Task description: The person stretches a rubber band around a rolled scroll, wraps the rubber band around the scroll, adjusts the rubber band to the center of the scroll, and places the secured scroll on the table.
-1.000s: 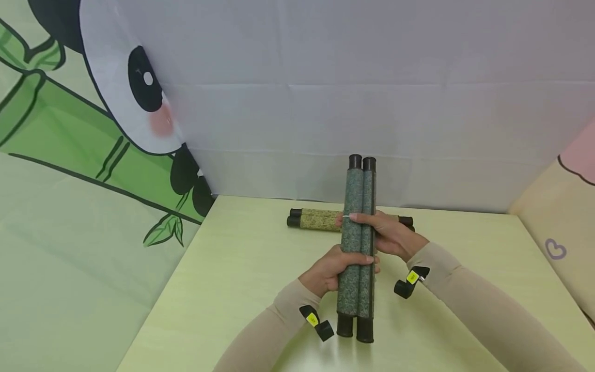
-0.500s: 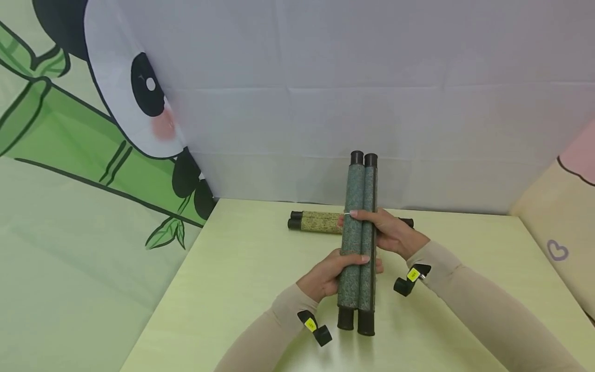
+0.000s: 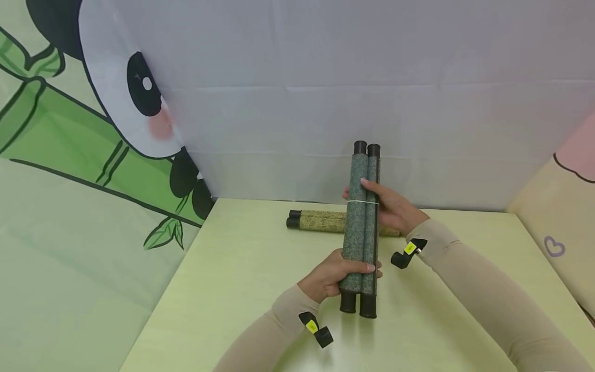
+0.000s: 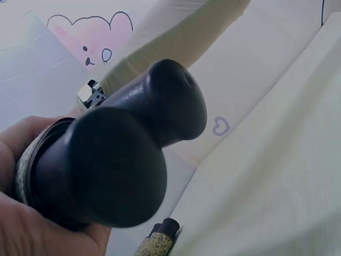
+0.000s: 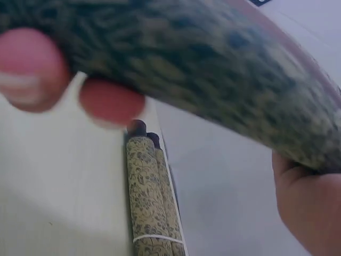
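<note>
A green patterned scroll (image 3: 355,232), rolled from both ends into two rolls with black end knobs, is held almost upright above the table. My left hand (image 3: 331,273) grips its lower part, thumb across the front. Higher up, my right hand (image 3: 396,207) holds it with the thumb in front and fingertips showing past the left side. A white band (image 3: 362,202) circles both rolls just below the right thumb. In the left wrist view the black knobs (image 4: 117,170) fill the middle. A yellow patterned scroll (image 3: 321,221) lies crosswise behind, partly hidden.
The pale yellow table (image 3: 232,289) ends at a greyish-white cloth backdrop (image 3: 260,124). A cartoon-printed cloth (image 3: 69,232) hangs on the left, another (image 3: 553,217) on the right. The yellow scroll has its own white band (image 5: 157,238).
The green scroll has risen slightly. My right hand has slid up along it, baring the white band; my left hand now grips nearer the bottom knobs.
</note>
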